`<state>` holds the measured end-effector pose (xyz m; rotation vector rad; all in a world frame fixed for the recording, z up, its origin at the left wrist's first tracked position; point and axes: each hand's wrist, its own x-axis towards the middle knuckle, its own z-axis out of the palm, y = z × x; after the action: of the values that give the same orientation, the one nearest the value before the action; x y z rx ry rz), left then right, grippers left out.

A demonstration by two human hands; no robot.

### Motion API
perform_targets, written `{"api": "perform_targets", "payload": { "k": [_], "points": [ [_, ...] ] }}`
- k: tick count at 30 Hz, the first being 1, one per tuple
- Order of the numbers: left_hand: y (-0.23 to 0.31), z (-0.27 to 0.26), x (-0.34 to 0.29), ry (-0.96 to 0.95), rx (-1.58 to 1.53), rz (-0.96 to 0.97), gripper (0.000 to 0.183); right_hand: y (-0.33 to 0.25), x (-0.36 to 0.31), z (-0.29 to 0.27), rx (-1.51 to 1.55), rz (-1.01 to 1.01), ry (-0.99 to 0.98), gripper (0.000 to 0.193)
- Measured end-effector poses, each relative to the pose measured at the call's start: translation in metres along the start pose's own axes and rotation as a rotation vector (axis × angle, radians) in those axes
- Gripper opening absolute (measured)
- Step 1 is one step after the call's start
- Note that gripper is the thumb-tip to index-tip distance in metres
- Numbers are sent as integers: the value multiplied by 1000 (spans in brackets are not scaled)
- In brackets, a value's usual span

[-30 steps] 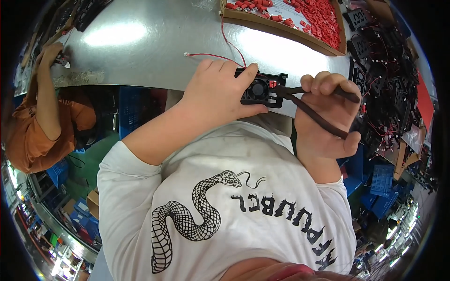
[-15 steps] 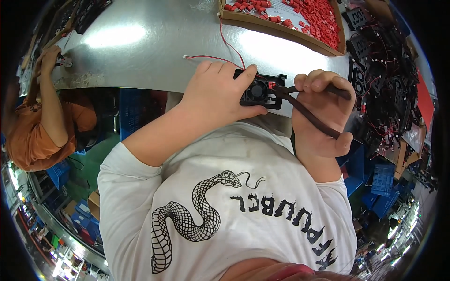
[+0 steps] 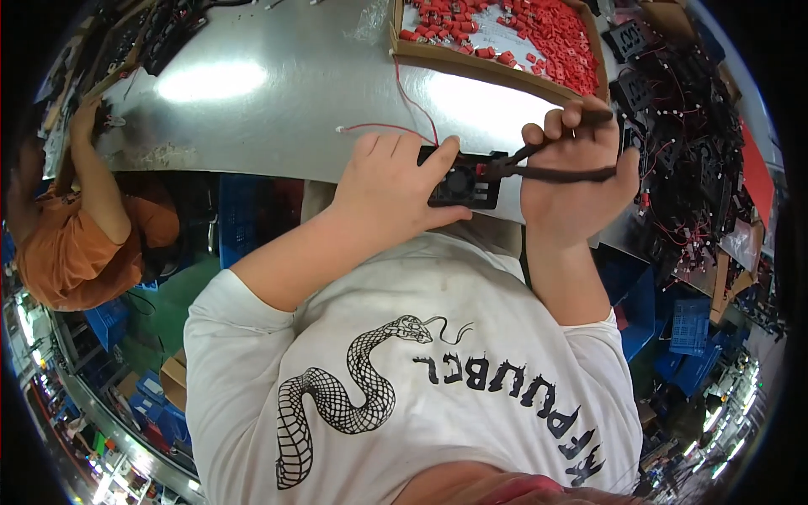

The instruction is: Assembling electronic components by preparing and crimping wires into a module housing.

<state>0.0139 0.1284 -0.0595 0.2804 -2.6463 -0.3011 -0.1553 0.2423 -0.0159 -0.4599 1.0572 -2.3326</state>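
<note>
Under my left hand (image 3: 391,181) is a black plastic housing with a small round fan (image 3: 459,183) set in it; thumb and fingers grip its left part. My right hand (image 3: 576,168) holds dark-handled pliers (image 3: 562,175), the handles spread between the fingers and the thumb. Their jaws meet a small red part (image 3: 481,169) at the right of the fan; whether they are closed on it I cannot tell. A red and black wire (image 3: 379,126) with a white connector runs from the housing over the metal table (image 3: 295,126).
A cardboard tray (image 3: 497,64) of red parts stands at the far side. Black housings with wires (image 3: 673,160) are heaped on the right. On the left, a co-worker in an orange top (image 3: 80,244) works at the same table. Blue crates (image 3: 623,295) stand below the table edge.
The pliers have turned, and their handles now spread less widely. My right hand has shifted a little up and its fingers have moved. The housing lies slightly lower in the picture, still in my left hand.
</note>
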Motion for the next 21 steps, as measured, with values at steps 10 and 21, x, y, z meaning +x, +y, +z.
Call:
{"api": "perform_targets", "payload": {
  "k": [10, 21],
  "points": [
    [-138, -82, -33, -103, 283, -510, 75, 2, 6, -54, -1191, -736, -1029, 65],
    [-251, -102, -24, 299, 717, -626, 66, 15, 1, -53, -1557, -529, -726, 56]
  ]
}}
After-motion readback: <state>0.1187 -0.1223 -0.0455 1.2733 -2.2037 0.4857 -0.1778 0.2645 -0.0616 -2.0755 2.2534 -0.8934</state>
